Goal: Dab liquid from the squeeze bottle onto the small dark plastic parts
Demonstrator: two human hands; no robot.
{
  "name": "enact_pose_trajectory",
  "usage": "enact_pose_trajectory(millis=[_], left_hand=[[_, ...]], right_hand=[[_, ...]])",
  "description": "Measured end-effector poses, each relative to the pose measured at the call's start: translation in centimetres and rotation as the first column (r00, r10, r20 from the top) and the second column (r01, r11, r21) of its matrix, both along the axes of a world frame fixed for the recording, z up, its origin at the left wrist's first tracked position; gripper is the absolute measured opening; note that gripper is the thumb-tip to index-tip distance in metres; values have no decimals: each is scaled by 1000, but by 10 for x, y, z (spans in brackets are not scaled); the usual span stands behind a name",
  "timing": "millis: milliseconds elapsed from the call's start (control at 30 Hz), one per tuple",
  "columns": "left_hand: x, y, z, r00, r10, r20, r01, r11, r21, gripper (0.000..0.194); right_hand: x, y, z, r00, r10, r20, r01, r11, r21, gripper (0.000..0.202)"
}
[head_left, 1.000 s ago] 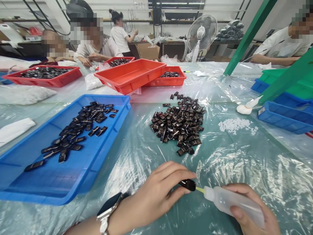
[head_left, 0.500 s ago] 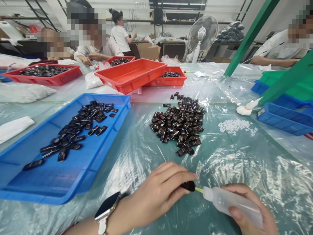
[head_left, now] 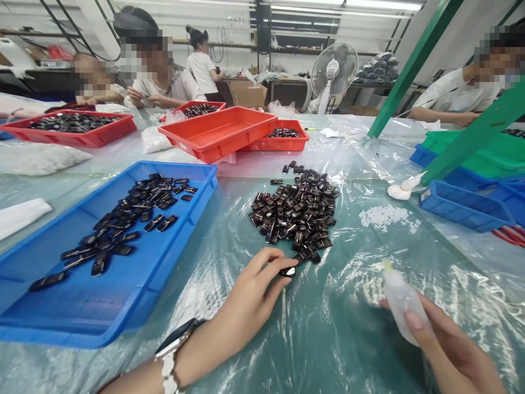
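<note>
My left hand (head_left: 250, 298), with a watch on its wrist, pinches a small glossy black part (head_left: 287, 271) between thumb and fingers, just short of the near edge of a pile of the same black parts (head_left: 296, 210) on the plastic-covered table. My right hand (head_left: 445, 350) holds a translucent squeeze bottle (head_left: 400, 301) with a yellowish tip, tilted upright and well apart from the black part. A blue tray (head_left: 135, 295) at my left holds several more black parts (head_left: 123, 224).
Red trays (head_left: 221, 128) with black parts stand further back, blue bins (head_left: 463, 205) and green bins at the right. White pellets (head_left: 385, 218) lie beside the pile. Green posts (head_left: 396, 82) slant up at right. Other people work across the table; a fan (head_left: 332, 71) stands behind.
The bottle tip has come away from the black part; my right hand drew the bottle back and tipped it up. My left hand carried the part forward toward the pile.
</note>
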State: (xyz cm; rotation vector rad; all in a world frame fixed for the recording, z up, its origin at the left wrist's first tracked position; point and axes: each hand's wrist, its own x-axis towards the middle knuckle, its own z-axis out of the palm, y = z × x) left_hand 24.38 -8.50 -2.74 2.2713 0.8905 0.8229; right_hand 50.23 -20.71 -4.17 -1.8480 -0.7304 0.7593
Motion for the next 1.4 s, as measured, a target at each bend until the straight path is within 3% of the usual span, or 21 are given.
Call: enact_pose_trajectory(millis=[100,167,233,333,400,467,533,567,633,767,900,1067,1233,1400], left_hand=[[0,3,1,1000,23,15,-22,999,-32,28],[0,5,3,999,42,26,-40,997,-68,26],[-1,6,4,997,63,39,-59,993,-100,25],[-2,8,2,993,106,60,-99,989,-112,23],[-3,8,0,989,141,40,-137,986,-98,21],[-4,8,-3,987,160,-1,-159,985,-59,20],[-4,7,-5,987,158,-25,-158,987,-11,21],[-4,7,-6,988,154,-27,-154,988,7,21],[-4,8,-7,989,147,-24,-146,989,30,22],[-4,10,-7,990,139,-20,-137,988,68,22],[-4,9,-8,991,132,-8,-130,986,108,21],[-2,6,-8,994,108,-5,-107,986,129,22],[-1,2,-6,997,83,3,-83,984,155,19],[1,-4,-2,999,12,47,-21,980,200,20]], right_hand=[[13,26,-6,965,170,199,-189,979,82,53],[14,43,-9,932,216,292,-257,960,108,46],[10,50,-11,924,191,332,-232,969,89,49],[-3,40,-10,909,24,416,-67,994,88,63],[-16,28,-8,844,-19,536,-66,988,139,42],[-32,23,-6,734,156,661,-352,920,174,18],[-50,30,-4,552,376,744,-648,755,98,23],[-59,37,-4,458,463,759,-733,680,27,27],[-76,56,-4,368,532,763,-796,605,-38,28],[-95,86,-7,299,567,768,-833,548,-81,27],[-94,93,-10,343,606,718,-835,547,-63,25],[-87,93,-6,502,678,537,-813,582,24,22],[-70,88,18,686,715,139,-727,663,177,17],[-73,79,25,678,682,-272,-619,730,288,27]])
